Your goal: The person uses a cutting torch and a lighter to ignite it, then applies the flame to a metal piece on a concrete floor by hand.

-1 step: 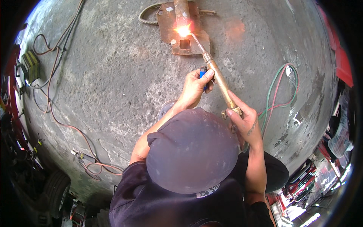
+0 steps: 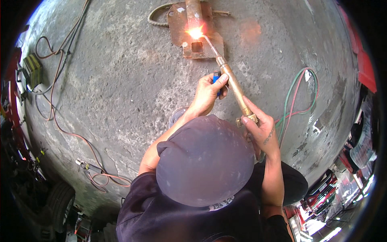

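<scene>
A brass gas torch [image 2: 235, 86] slants up and left in front of me. Around its valve end my right hand [image 2: 263, 128] is closed, near the knurled knob. My left hand [image 2: 204, 96] pinches a blue lighter [image 2: 216, 77] and steadies the torch body with the thumb. The nozzle reaches a rusty metal plate [image 2: 175, 30] with a square hole. At the tip a bright glow [image 2: 196, 32] burns at the lower end of a rusty pipe [image 2: 194, 13] lying over the plate. The glare hides where the pipe and plate meet.
Under the plate shows a bent rod [image 2: 152, 17]. Green and red hoses [image 2: 293, 86] loop on the concrete floor [image 2: 121, 80] at right. Cables [image 2: 60, 60] run along the left, near a yellow-black box [image 2: 33, 71] and a tyre [image 2: 62, 205]. A dark cap [image 2: 203, 165] covers the lower middle.
</scene>
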Demonstrator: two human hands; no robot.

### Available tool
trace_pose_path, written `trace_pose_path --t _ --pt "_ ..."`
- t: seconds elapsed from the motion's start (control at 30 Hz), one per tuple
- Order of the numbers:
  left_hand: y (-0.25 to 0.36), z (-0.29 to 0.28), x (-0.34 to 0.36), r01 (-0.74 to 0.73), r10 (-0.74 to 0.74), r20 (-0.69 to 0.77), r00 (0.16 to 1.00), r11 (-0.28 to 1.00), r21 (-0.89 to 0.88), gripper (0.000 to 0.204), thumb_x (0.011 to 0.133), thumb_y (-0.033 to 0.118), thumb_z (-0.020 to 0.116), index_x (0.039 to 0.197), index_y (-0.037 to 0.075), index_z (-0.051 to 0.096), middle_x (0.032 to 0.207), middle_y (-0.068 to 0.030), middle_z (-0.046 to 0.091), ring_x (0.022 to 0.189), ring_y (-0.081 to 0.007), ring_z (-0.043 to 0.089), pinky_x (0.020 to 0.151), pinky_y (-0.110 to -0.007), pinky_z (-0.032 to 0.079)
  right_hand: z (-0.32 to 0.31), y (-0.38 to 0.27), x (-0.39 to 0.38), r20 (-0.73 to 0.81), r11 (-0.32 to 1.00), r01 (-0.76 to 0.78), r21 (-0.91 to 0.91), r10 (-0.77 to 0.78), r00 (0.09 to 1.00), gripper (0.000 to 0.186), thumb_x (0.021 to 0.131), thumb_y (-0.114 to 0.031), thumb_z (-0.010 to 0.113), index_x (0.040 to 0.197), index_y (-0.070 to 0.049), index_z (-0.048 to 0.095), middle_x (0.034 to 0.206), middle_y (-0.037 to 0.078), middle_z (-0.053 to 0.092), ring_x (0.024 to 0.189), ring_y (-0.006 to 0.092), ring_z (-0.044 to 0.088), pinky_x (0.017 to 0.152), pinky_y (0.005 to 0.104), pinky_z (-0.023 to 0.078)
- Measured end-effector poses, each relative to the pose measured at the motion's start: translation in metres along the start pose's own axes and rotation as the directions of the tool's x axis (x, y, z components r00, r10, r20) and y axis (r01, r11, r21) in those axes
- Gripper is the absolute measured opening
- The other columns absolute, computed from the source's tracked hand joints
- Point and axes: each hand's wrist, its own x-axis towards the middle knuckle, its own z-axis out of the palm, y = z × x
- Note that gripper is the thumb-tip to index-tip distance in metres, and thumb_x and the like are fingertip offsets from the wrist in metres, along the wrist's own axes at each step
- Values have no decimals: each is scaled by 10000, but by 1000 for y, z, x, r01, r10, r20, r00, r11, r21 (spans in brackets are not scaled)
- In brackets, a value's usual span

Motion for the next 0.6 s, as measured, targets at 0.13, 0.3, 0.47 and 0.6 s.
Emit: trace_pose_path --t 0.13,0.3,0.47,0.6 --pt "2 1 -1 -3 3 -4 1000 1000 22 279 1026 331 650 955 61 650 712 -6 608 630 -93 519 605 -264 398 0 1 0 3 1000 -6 8 6 1000 555 958 -73 666 1498 -141 555 799 -36 609 629 46 545 574 232 465" --pt "4 2 -2 -7 8 -13 1000 999 34 290 1024 340 654 945 60 649 712 -10 611 631 -93 519 607 -266 400 0 -2 -1 6 1000 -21 13 21 1000 557 957 -73 665 1499 -144 555 794 -33 609 624 51 548 572 234 465" --pt "3 3 -1 -5 5 -17 1000 1000 1 287 1017 335 668 944 58 647 713 -13 614 625 -97 527 599 -268 406 1 -2 0 3 999 -38 33 38 999 591 932 -54 690 1499 -149 555 809 -37 607 633 48 544 572 229 461" --pt "2 2 -1 -2 3 -17 1000 1000 17 282 1014 330 674 946 58 646 715 -12 615 623 -98 530 595 -268 408 3 1 0 -14 1000 -14 2 14 1000 673 868 4 731 1498 -161 560 848 -50 597 663 35 538 578 216 454"
